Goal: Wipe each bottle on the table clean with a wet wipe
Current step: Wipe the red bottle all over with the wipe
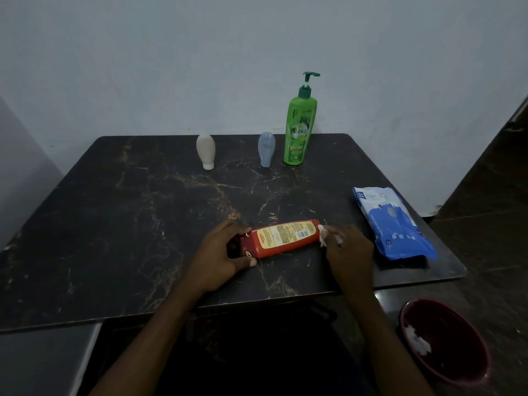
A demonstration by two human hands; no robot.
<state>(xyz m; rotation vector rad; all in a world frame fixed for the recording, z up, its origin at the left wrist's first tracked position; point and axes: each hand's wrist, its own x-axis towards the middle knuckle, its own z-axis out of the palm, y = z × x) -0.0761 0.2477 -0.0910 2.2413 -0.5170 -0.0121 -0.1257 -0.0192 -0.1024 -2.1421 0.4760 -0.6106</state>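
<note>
Red bottle (281, 238): lies on its side near the tabletop's (114, 224) front edge, between the hands. Left hand (225, 252): grips its cap end, fingers and thumb curled round. Right hand (350, 247): presses a crumpled white wipe (323, 235) to the base end, fingers closed on it. Yellow label: shows a barcode, faintly reads "Karthika". Green pump bottle (298, 130), far edge: reads "Vatika".

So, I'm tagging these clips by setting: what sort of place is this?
Probably a home room: a dark marble-patterned table against a plain wall, toiletries such as the green pump bottle, and a pack of wet wipes.
</note>
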